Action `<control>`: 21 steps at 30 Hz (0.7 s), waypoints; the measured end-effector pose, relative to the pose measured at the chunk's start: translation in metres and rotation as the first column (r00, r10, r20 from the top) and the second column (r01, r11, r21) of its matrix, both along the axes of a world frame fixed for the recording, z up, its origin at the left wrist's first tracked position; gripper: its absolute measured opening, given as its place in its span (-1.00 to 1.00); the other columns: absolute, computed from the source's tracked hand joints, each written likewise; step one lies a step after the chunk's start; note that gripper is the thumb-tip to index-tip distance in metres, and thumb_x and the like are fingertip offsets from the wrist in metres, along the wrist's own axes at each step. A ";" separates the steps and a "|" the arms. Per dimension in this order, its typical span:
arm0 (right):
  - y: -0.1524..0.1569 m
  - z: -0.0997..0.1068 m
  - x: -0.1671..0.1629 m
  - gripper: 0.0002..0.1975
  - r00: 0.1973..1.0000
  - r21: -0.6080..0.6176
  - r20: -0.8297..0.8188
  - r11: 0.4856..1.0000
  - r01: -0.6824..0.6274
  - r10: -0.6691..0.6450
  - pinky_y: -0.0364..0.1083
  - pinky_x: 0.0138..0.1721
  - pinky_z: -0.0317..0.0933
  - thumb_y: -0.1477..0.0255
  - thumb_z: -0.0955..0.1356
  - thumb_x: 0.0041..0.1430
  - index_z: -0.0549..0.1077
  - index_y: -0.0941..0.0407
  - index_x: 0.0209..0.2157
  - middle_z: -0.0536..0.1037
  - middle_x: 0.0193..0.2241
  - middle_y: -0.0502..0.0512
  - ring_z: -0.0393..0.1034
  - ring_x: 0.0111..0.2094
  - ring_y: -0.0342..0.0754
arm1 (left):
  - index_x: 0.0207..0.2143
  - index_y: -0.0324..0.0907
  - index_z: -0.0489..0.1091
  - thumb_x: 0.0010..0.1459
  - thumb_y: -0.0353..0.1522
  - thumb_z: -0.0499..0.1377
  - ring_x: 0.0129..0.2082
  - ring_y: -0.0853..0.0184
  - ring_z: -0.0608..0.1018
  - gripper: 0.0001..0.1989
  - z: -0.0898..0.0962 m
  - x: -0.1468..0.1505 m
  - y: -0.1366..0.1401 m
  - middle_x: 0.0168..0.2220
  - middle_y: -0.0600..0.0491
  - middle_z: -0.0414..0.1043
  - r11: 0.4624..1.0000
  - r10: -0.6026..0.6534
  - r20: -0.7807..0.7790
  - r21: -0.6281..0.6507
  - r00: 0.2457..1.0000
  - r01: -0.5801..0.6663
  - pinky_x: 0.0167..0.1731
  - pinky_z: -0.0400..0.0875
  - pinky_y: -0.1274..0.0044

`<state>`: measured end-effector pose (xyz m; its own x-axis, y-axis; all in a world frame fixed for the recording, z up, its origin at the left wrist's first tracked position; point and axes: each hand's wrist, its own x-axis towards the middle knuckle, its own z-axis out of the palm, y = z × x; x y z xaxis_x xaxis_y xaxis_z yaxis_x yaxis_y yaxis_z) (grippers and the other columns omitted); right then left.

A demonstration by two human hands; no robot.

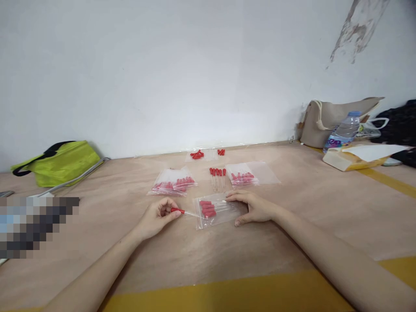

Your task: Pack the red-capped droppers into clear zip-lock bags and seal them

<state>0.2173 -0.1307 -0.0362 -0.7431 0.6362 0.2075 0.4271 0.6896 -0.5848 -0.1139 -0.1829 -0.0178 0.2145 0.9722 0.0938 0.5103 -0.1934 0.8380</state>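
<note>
My left hand (162, 216) pinches a dropper (178, 211) by its red rubber bulb. Its thin clear tube points right and reaches the near left end of a clear zip bag (198, 221). Several droppers with red bulbs (208, 209) lie inside that bag, bulbs to the left. My right hand (255, 208) holds the bag's right part, fingers at the far edge and thumb at the near edge. Just beyond, a row of loose droppers (217, 172) lies with bulbs away from me. Filled zip bags rest on either side, one at left (172, 180) and one at right (242, 175).
Small red bulbs (196, 154) lie on clear plastic near the wall. At left sits a lime-green bag (65, 162) beside a grey cable (78, 174). A beige bag (338, 115), a water bottle (344, 130) and an opened yellow-white packet (357, 157) stand at right.
</note>
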 end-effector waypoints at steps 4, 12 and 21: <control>-0.003 0.002 -0.001 -0.27 1.000 -0.005 -0.003 1.000 0.020 -0.020 0.07 0.06 -0.01 0.10 0.41 -0.24 0.26 0.04 0.01 0.26 0.02 0.13 0.10 0.05 0.08 | -0.47 -0.22 0.26 -0.04 -0.27 0.16 -0.53 0.45 0.35 -0.80 -0.001 0.000 -0.001 -0.52 0.11 0.32 0.998 0.024 -0.054 0.063 0.998 -0.021 -0.53 0.22 0.61; -0.008 0.003 -0.006 -0.24 0.998 -0.003 0.013 0.998 0.060 -0.060 0.04 0.04 0.03 0.07 0.41 -0.24 0.25 0.09 0.02 0.25 0.01 0.16 0.12 0.02 0.08 | -0.47 -0.22 0.28 -0.03 -0.24 0.15 -0.61 0.50 0.24 -0.79 0.001 0.000 -0.003 -0.61 0.17 0.21 0.996 0.036 -0.143 0.085 0.989 -0.024 -0.61 0.11 0.64; -0.008 0.003 -0.006 -0.26 0.997 -0.007 0.018 0.997 0.078 -0.078 0.03 0.06 0.01 0.09 0.41 -0.25 0.27 0.10 0.00 0.24 0.01 0.15 0.10 0.04 0.06 | -0.51 -0.21 0.23 -0.04 -0.21 0.15 -0.66 0.52 0.25 -0.76 0.012 0.003 -0.014 -0.64 0.19 0.23 0.992 -0.073 -0.146 -0.117 0.987 0.056 -0.68 0.06 0.67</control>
<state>0.2113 -0.1388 -0.0336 -0.6945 0.6940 0.1898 0.4897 0.6491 -0.5821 -0.1106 -0.1967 -0.0053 0.2807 0.9583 -0.0531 0.6209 -0.1392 0.7714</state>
